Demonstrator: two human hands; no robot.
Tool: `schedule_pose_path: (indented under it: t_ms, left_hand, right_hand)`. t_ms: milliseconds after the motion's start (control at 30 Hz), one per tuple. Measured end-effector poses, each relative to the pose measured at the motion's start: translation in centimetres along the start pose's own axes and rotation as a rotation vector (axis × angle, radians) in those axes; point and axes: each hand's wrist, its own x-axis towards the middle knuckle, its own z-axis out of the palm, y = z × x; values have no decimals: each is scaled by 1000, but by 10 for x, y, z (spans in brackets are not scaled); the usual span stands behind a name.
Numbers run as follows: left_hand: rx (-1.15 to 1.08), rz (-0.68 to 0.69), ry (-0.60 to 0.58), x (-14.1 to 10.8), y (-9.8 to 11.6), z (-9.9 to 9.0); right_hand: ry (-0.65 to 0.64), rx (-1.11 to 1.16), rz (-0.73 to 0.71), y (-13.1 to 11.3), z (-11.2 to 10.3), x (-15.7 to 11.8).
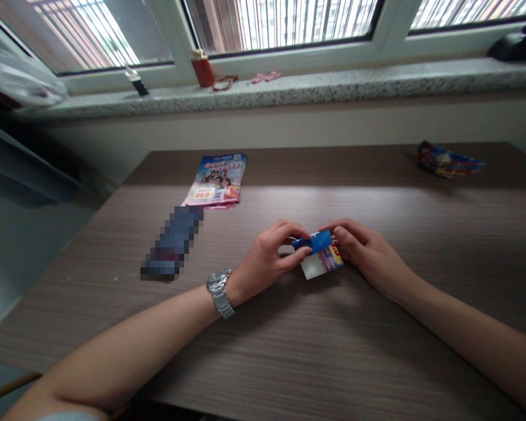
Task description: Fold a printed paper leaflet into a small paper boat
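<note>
Between my hands is a small folded paper flyer point(322, 257), blue along its top flap with white, purple and yellow print below. My left hand point(274, 254), with a silver watch on the wrist, pinches the flyer's left end between thumb and fingers. At the other end, my right hand point(362, 248) grips the flyer's upper right corner, thumb on the near side; some of its fingertips are hidden behind the paper. The flyer is held just above the wooden table point(263, 356).
A stack of printed flyers point(217, 181) lies at the back left, with a pixelated dark flat object point(173, 242) in front of it. A folded colourful paper point(449, 161) stands at the far right. Behind, the stone windowsill point(333, 88) holds a red container point(202, 70).
</note>
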Motion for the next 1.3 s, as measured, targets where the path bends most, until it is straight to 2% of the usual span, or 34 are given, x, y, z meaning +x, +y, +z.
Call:
schedule_pose_path:
  t_ms: [67,200,367,467,600,700,800,933,1033,1167,1300]
  left_hand:
    - [20,28,2,0,-1,0]
    - [6,34,25,0,-2,0]
    - [-152,-86,33,-1,-1,1]
    - [-121,-132,13,-1,-1,0]
    - [-73,-112,23,-1,-1,-1]
    - [-17,-49,76,-1,0,-2]
    - [79,78,131,-1,4,-5]
    - [181,214,126,-1,4,-9]
    - [300,261,90,-1,-4,-12]
    - [471,247,-69,-2,-13,-14]
    - [607,227,-184,-4,-12,-13]
  right_hand:
    - [10,-54,-12,-2,1,0]
    - [-21,-16,-35,-1,2,1]
    - [-7,25,-42,0,1,2]
    - [10,23,-51,-2,1,1]
    - [31,-40,-73,-2,0,-1]
    - [47,-148,-161,-2,-2,-4]
    - [83,-283,-341,-4,-4,-7]
    - [104,-434,-530,-12,-7,-10]
    - [64,-523,-557,-13,-9,-7]
    - [13,-654,-599,-2,-15,1]
    - [-75,-745,-629,11,-21,7]
